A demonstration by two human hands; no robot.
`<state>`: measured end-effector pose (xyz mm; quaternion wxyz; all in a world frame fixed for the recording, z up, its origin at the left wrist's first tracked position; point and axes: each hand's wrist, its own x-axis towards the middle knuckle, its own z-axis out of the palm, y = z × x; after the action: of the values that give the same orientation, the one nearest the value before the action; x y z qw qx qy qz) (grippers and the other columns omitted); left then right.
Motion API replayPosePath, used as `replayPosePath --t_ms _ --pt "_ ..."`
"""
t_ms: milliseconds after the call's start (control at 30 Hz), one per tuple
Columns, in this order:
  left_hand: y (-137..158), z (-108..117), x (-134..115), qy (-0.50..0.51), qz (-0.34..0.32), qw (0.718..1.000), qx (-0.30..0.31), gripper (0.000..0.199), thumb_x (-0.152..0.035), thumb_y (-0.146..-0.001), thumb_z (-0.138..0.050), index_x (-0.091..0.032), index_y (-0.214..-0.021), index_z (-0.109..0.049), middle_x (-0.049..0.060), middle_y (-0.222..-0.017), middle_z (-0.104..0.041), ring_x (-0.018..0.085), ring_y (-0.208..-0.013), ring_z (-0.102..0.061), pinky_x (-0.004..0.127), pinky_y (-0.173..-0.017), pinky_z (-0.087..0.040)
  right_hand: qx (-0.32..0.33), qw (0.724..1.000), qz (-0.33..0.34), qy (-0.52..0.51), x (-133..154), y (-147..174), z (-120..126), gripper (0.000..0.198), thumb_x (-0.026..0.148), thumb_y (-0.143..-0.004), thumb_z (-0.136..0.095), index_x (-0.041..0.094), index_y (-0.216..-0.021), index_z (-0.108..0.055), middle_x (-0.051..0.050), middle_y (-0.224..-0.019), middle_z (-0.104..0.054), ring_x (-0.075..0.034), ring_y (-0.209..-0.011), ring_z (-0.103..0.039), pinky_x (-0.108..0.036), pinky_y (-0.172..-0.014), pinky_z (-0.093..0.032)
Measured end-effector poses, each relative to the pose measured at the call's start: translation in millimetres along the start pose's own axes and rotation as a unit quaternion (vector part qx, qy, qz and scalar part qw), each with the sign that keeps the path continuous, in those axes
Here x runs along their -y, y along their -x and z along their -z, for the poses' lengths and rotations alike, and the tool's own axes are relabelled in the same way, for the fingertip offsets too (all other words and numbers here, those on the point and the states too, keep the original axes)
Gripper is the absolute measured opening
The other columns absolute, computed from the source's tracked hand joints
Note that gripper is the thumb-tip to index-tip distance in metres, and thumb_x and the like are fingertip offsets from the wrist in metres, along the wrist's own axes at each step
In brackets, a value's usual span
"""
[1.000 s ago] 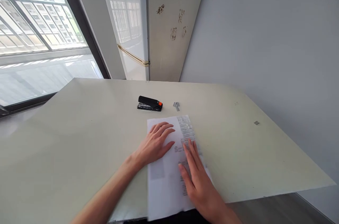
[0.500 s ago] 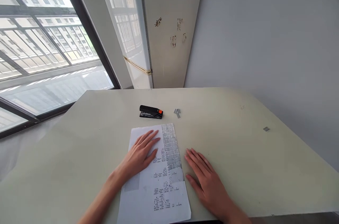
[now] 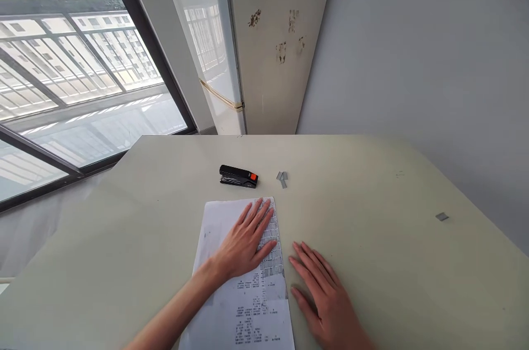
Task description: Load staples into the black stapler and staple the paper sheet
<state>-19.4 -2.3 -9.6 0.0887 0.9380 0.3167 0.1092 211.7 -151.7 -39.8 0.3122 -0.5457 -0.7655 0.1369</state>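
Observation:
Printed paper sheets [image 3: 231,311] lie in front of me, with a band of dense staples [image 3: 273,262] along their upper right edge. Flat on the upper part of the paper rests my left hand [image 3: 246,242], fingers spread, the tips over the stapled band and partly covering it. My right hand [image 3: 320,292] lies on the table just right of the paper, fingers stretched out, holding nothing. Beyond the paper's top edge sits a black stapler [image 3: 238,176] with an orange patch. To its right are several short staple strips [image 3: 282,178].
Another small staple strip [image 3: 442,216] lies far right on the pale table [image 3: 363,184]. Behind the table stand a fridge [image 3: 273,85] with worn marks and a grey wall [image 3: 413,52]. A window [image 3: 82,63] is at the left.
My left hand has slid right across the paper, from its plain part onto the stapled band. My right hand stays beside the paper. The view has shifted slightly.

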Motion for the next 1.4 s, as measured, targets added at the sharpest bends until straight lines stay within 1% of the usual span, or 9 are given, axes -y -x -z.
replayPosePath --t_ms 133,267,467,600,700,800,1033,1200,1400 --pt "1 -1 -1 0.007 0.001 1.0 -0.009 0.079 -0.048 -0.111 -0.044 -0.024 -0.173 -0.001 0.008 -0.178 -0.009 0.032 -0.164 -0.009 0.053 -0.134 -0.016 0.05 0.997 -0.002 -0.062 -11 -44 15 0.054 0.028 -0.106 -0.051 0.036 -0.159 -0.047 -0.003 -0.161 -0.054 -0.027 -0.148 -0.053 -0.048 -0.117 -0.054" --pt "0 -1 -2 0.023 0.001 0.999 -0.026 0.079 -0.047 -0.11 -0.046 -0.023 -0.173 -0.005 0.009 -0.177 -0.013 0.033 -0.163 -0.015 0.053 -0.133 -0.019 0.002 0.997 0.025 -0.07 -14 -136 18 0.045 0.026 -0.108 -0.044 0.031 -0.152 -0.054 -0.008 -0.15 -0.062 -0.025 -0.142 -0.057 -0.049 -0.121 -0.048" --pt "1 -1 -1 0.028 -0.002 0.999 -0.022 0.078 -0.047 -0.11 -0.046 -0.018 -0.172 -0.009 0.014 -0.174 -0.024 0.035 -0.161 -0.02 0.055 -0.133 -0.021 0.065 0.997 0.032 0.024 6 -257 -18 0.051 0.029 -0.104 -0.056 0.02 -0.154 -0.046 -0.015 -0.16 -0.052 -0.03 -0.152 -0.042 -0.05 -0.125 -0.036" --pt "4 -6 2 0.025 -0.009 0.999 -0.028 0.088 -0.056 -0.108 -0.047 -0.018 -0.172 -0.002 0.015 -0.174 -0.022 0.036 -0.162 -0.018 0.056 -0.132 -0.02 0.139 0.99 -0.008 0.036 12 -288 -43 0.032 0.03 -0.102 -0.063 0.02 -0.132 -0.061 -0.014 -0.13 -0.073 -0.031 -0.125 -0.066 -0.045 -0.105 -0.05" --pt "5 -9 3 0.021 -0.007 0.999 -0.026 0.091 -0.058 -0.107 -0.048 -0.018 -0.172 0.001 0.015 -0.174 -0.022 0.035 -0.162 -0.016 0.055 -0.133 -0.019 0.138 0.99 -0.03 0.026 12 -289 -39 0.023 0.031 -0.101 -0.064 0.023 -0.122 -0.064 -0.01 -0.121 -0.078 -0.03 -0.108 -0.073 -0.041 -0.09 -0.054" --pt "7 -11 3 0.017 -0.001 1.0 -0.023 0.09 -0.058 -0.107 -0.047 -0.018 -0.172 -0.001 0.015 -0.175 -0.018 0.035 -0.162 -0.014 0.055 -0.133 -0.019 0.117 0.992 -0.044 0.011 10 -273 -7 0.024 0.037 -0.102 -0.062 0.025 -0.123 -0.064 -0.007 -0.116 -0.079 -0.028 -0.104 -0.074 -0.038 -0.087 -0.054" --pt "3 -6 15 0.024 -0.004 1.0 -0.018 0.084 -0.055 -0.108 -0.048 -0.019 -0.172 -0.006 0.013 -0.176 -0.015 0.033 -0.163 -0.013 0.053 -0.134 -0.018 0.125 0.977 -0.087 -0.146 -29 -181 75 0.033 0.054 -0.097 -0.066 0.029 -0.119 -0.071 0.0 -0.103 -0.081 -0.022 -0.088 -0.074 -0.033 -0.079 -0.059" --pt "-10 4 29 0.035 -0.004 0.999 -0.001 0.076 -0.047 -0.111 -0.045 -0.026 -0.173 -0.006 0.007 -0.177 -0.01 0.031 -0.163 -0.011 0.05 -0.134 -0.016 0.147 0.96 -0.161 -0.176 -62 -128 83 0.034 0.053 -0.096 -0.067 0.031 -0.121 -0.074 -0.002 -0.109 -0.081 -0.023 -0.092 -0.075 -0.035 -0.08 -0.062" --pt "-18 6 33 0.05 0.016 0.999 0.01 0.072 -0.049 -0.111 -0.044 -0.033 -0.172 -0.009 0.001 -0.177 -0.015 0.029 -0.163 -0.015 0.05 -0.135 -0.017 0.133 0.964 -0.127 -0.192 -79 -110 78 0.032 0.049 -0.097 -0.069 0.035 -0.125 -0.074 -0.003 -0.123 -0.078 -0.027 -0.108 -0.073 -0.04 -0.091 -0.061"
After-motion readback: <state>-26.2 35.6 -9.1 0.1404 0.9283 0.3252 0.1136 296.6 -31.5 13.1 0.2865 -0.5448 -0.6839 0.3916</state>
